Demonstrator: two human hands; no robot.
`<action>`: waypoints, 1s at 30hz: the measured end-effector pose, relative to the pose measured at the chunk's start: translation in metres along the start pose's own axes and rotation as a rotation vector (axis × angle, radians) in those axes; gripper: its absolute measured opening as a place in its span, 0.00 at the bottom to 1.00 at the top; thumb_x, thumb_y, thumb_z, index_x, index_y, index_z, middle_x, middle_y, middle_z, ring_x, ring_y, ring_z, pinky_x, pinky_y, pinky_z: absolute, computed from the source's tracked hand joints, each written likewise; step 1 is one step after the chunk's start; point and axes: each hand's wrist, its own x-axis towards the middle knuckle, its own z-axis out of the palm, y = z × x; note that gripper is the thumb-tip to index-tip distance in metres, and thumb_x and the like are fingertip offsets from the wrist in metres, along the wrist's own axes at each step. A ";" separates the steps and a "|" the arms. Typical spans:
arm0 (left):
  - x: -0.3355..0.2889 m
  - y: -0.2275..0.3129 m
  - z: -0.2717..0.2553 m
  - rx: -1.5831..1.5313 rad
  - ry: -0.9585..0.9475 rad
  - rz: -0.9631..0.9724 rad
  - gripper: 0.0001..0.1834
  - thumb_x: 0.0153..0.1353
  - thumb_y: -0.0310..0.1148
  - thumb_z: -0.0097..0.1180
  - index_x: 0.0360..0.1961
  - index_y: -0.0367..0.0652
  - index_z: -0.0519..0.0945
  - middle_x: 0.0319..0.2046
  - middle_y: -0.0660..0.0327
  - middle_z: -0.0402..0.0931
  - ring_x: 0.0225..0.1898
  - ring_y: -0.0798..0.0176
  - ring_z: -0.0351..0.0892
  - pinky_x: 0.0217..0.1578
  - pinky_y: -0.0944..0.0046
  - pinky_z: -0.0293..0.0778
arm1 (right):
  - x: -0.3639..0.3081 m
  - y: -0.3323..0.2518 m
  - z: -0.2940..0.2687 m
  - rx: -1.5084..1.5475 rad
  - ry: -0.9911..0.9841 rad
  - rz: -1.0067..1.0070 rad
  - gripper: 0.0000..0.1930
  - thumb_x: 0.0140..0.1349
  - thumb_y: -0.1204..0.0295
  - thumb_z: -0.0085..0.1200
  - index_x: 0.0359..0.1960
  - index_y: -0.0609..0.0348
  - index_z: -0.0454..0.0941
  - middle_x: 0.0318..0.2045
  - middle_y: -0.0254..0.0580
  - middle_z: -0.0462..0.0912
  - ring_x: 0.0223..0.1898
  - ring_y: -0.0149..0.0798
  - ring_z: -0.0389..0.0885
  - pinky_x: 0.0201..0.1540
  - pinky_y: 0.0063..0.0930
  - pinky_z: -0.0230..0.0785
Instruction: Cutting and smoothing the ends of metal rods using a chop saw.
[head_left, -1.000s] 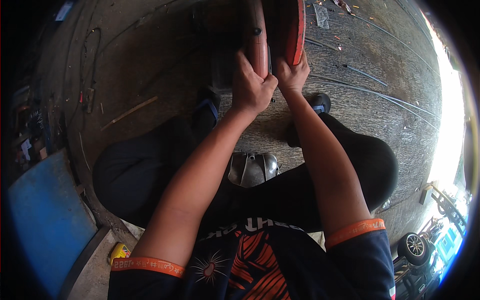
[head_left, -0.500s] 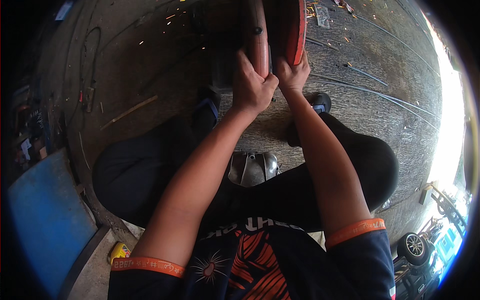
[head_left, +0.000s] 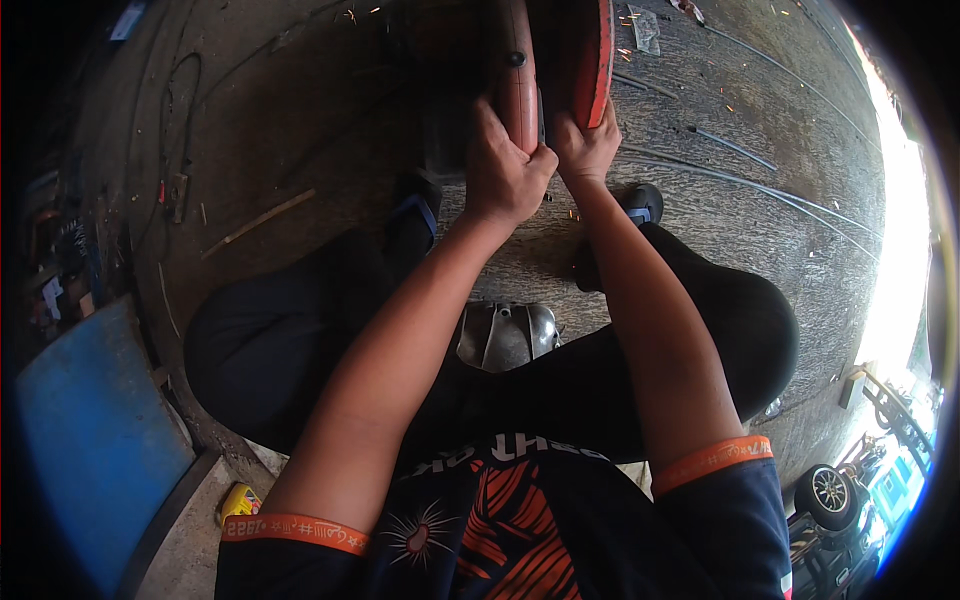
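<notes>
Left hand is clasping the reddish handle, which is pointing lengthwise forward; right of it, right hand is meeting red guard, grip unclear; scuffed floor is surrounding it

Wearer's shirt: bold white block letters across chest, broken by folds, no full wording legible. Left cuff and right cuff: orange bands, each with small pale script, marks and star-like signs; digits on left one. Yellow container, lower left: any label too small to read.
</notes>
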 end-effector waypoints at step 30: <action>-0.001 0.000 0.000 0.030 0.010 0.003 0.34 0.44 0.23 0.56 0.55 0.30 0.59 0.43 0.40 0.72 0.45 0.40 0.76 0.48 0.52 0.71 | -0.001 0.001 0.002 0.040 0.005 0.015 0.29 0.44 0.67 0.54 0.53 0.59 0.73 0.49 0.55 0.77 0.44 0.59 0.79 0.45 0.45 0.73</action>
